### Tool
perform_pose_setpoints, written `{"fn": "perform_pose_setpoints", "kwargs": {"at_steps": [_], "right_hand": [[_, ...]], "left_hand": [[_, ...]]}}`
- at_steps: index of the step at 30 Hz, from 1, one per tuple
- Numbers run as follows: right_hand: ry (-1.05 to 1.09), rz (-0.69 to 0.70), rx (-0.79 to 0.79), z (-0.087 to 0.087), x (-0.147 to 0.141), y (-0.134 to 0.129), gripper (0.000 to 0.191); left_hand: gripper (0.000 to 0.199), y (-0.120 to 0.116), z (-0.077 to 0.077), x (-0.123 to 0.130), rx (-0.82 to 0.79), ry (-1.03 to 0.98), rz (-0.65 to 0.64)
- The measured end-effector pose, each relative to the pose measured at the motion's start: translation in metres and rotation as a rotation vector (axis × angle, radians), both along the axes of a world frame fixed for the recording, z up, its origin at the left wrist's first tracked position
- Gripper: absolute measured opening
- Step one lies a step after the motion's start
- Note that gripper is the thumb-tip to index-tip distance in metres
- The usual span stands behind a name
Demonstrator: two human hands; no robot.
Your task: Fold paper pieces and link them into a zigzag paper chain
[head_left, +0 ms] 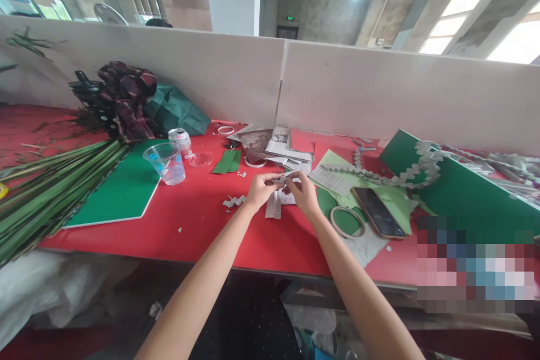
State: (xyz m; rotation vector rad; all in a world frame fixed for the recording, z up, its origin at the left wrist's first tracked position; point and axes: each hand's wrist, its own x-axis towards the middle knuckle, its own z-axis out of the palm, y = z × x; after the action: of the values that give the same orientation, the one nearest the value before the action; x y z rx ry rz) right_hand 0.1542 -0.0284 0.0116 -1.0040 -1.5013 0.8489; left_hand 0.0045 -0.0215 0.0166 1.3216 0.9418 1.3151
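Over the middle of the red table (202,236), my left hand (262,188) and my right hand (302,191) meet, their fingers pinching a small folded paper piece (282,179) between them. Its exact shape is too small to make out. Beneath the hands lie printed paper strips (274,206). A short zigzag of folded paper (234,201) rests just left of my left hand. To the right of my right hand are a roll of tape (347,221) and a smartphone (378,212). A long folded-paper chain (392,180) curves behind the phone.
At left stand a plastic cup (166,164) and a can (180,142), near a green board (122,197) and long green leaves (63,191). Paper sheets (291,149) lie ahead. Another green board (464,191) leans at right. A white partition (358,90) closes off the back.
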Motion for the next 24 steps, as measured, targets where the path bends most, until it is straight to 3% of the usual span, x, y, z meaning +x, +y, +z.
{"fn": "perform_pose_setpoints", "kwargs": {"at_steps": [5, 16, 24], "right_hand": [[-0.02, 0.002, -0.001, 0.002, 0.0006, -0.0013, 0.024], [0.101, 0.041, -0.015, -0.0004, -0.0016, 0.0009, 0.026], [0.076, 0.044, 0.0, -0.0011, 0.0, 0.0013, 0.026]], "left_hand": [[0.037, -0.0016, 0.0018, -0.0002, -0.089, -0.116, -0.049], [0.04, -0.0015, 0.0026, -0.0018, -0.145, -0.196, -0.123], [0.041, -0.0021, 0.0033, -0.003, -0.165, -0.241, -0.168]]}}
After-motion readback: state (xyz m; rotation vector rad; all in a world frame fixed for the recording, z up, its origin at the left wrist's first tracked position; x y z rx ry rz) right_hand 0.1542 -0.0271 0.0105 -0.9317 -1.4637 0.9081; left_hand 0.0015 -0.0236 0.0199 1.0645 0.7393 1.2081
